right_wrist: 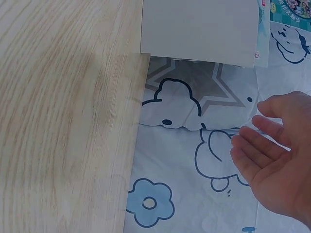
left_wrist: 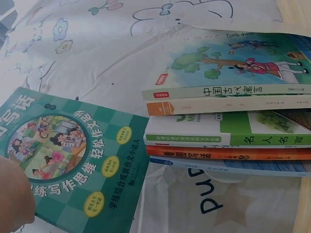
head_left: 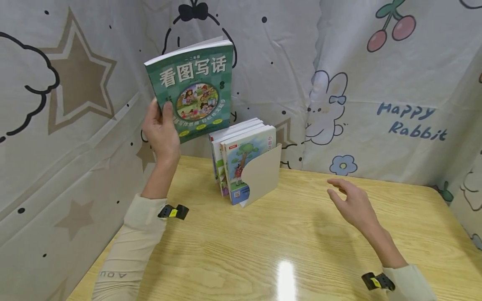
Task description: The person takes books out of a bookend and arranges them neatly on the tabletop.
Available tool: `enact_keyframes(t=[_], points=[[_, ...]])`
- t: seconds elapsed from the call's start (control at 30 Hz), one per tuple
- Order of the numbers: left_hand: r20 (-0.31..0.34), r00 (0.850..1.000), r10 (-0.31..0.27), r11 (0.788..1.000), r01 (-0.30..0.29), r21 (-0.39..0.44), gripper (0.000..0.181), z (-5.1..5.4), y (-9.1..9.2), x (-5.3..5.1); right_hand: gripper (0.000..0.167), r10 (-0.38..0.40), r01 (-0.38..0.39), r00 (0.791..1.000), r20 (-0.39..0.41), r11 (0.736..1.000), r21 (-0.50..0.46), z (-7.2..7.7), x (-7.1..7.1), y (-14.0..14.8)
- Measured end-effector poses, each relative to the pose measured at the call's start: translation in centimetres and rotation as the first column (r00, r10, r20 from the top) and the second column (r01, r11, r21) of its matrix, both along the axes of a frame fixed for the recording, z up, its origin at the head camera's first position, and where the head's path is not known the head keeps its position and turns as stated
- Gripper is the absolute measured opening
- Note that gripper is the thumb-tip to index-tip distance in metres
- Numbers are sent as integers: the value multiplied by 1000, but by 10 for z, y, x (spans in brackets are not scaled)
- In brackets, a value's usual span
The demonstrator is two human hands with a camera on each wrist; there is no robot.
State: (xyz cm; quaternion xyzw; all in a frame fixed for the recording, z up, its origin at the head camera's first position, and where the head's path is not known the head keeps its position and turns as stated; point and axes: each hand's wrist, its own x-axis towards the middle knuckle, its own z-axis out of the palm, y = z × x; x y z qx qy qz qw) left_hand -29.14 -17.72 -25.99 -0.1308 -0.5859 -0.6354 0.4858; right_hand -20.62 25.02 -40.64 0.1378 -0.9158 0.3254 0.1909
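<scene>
A green book (head_left: pixel 222 92) is held up in the air by the left hand (head_left: pixel 163 133), the thumb on its front cover and the fingers behind it. Its lower right corner hangs just above and left of a row of upright books (head_left: pixel 244 146). A cream holder (head_left: pixel 263 173) stands against the right side of that row. In the left wrist view several spines of the row show beside the green book (left_wrist: pixel 131 160). My right hand (head_left: pixel 354 205) hovers right of the holder, fingers relaxed and slightly bent, holding nothing; the right wrist view shows the hand (right_wrist: pixel 277 160) palm up.
The light wood table (head_left: pixel 233 246) reaches back to a patterned curtain (head_left: pixel 278 83) behind the books. Another stretch of curtain (head_left: pixel 75 167) runs along the left side. A bright reflection lies near the table's front.
</scene>
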Motion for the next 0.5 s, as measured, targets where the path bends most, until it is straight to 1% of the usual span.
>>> enact_keyframes(t=[0.13, 0.27, 0.4, 0.5], points=[[-23, 1000, -13, 1000, 13, -4, 26, 3, 3, 1, 31, -2, 2, 1000, 3, 1000, -6, 1, 0, 0], [-11, 1000, -17, 1000, 17, 1, 25, 6, 9, 2, 31, -5, 5, 1000, -1, 1000, -6, 3, 0, 0], [-13, 1000, -10, 1000, 10, -9, 23, 8, 13, 4, 31, -1, 1, 1000, -9, 1000, -7, 5, 0, 0], [-14, 999, -50, 999, 50, -2, 21, 9, 17, 7, 31, 1, -1, 1000, -20, 1000, -5, 6, -1, 0]])
